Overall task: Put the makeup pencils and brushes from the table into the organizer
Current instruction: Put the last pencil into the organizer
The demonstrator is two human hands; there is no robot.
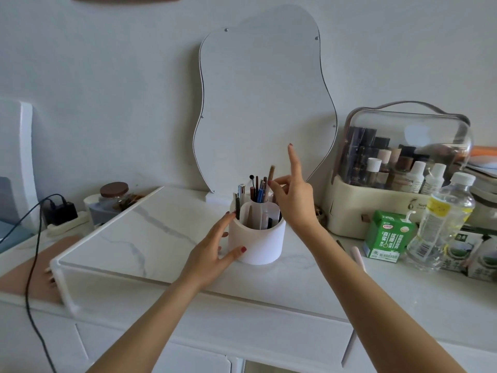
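Note:
A white round organizer with several compartments stands on the marble tabletop, holding several pencils and brushes upright. My left hand rests against its left side, thumb and fingers touching the wall. My right hand is above its right rim, pinching a brown makeup pencil between thumb and middle finger, index finger pointing up. The pencil's lower end is inside the organizer. A pale pink brush or pencil lies on the table right of my right forearm, with a thin dark pencil beside it.
A wavy mirror leans on the wall behind the organizer. At the right stand a clear-lidded cosmetics case, a green carton and a plastic bottle. At the left are a jar, a charger with black cable.

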